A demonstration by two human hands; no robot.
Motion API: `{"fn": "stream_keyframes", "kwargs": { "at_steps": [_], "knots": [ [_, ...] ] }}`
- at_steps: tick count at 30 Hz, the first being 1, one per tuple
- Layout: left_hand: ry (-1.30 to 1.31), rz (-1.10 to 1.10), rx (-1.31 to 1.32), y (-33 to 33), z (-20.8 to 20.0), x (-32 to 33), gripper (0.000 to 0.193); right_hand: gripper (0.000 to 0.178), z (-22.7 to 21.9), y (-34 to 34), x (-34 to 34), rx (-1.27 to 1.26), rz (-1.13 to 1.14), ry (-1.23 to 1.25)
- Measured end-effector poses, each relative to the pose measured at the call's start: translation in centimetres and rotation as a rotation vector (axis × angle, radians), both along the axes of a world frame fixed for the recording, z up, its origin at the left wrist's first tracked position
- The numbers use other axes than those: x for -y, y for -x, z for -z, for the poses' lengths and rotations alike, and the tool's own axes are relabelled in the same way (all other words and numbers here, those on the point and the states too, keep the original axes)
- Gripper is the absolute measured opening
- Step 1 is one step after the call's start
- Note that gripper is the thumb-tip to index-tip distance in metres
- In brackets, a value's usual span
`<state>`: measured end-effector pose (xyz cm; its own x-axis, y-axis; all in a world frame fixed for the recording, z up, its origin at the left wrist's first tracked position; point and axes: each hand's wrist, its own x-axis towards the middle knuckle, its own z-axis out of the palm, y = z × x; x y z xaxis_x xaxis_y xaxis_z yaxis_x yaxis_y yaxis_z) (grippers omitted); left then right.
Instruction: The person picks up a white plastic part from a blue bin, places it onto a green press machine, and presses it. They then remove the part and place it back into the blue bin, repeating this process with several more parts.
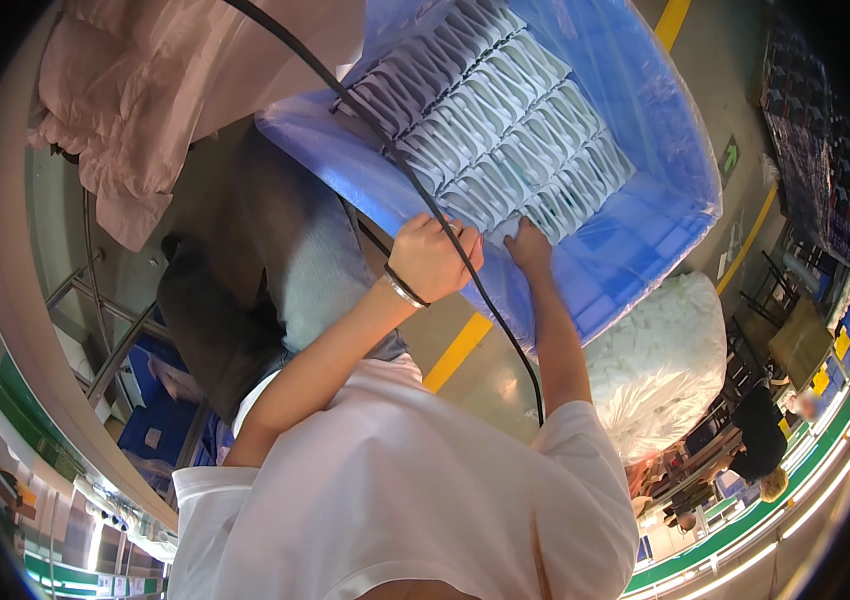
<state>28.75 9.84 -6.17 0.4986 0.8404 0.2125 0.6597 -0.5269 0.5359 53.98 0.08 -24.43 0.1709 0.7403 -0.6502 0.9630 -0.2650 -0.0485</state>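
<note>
A large blue bin [635,285] with a clear plastic liner stands in front of me. Inside, pale looped parts [490,120] of one shape lie packed closely in several rows. At the bin's near rim my left hand [435,258] is closed, fingers curled; what it holds, if anything, is hidden. My right hand [530,247] reaches over the rim to the near end of the rows. Its fingers close on a pale part [507,231] there, though the fingertips are partly hidden. A black cable [400,160] crosses the picture, passing in front of my left hand.
Pinkish sheeting [115,110] hangs at the left, near a metal frame [110,340]. A plastic-wrapped white bundle [665,360] lies right of the bin. Yellow floor tape [457,352] runs below the bin. Another person [760,440] is far off at the lower right.
</note>
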Motion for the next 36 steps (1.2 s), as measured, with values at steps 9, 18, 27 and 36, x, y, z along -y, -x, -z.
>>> {"fn": "stream_keyframes", "kwargs": {
  "at_steps": [9, 18, 27, 36],
  "knots": [
    [0.019, 0.009, 0.029, 0.1, 0.2, -0.1, 0.016, 0.033, -0.7, 1.4, 0.4, -0.057, -0.014, 0.085],
    [0.009, 0.018, -0.007, 0.0, 0.2, -0.3, 0.014, 0.015, 1.2, 0.8, -0.3, 0.164, -0.065, -0.151],
    [-0.039, 0.006, 0.013, -0.1, 0.1, -0.4, 0.014, 0.013, 3.4, -0.4, -0.3, 0.213, -0.137, -0.202],
    [0.157, 0.072, -0.017, 1.8, -1.3, 0.8, 0.009, 0.034, -3.5, -2.2, -3.2, 0.193, -0.096, 0.053]
  ]
}}
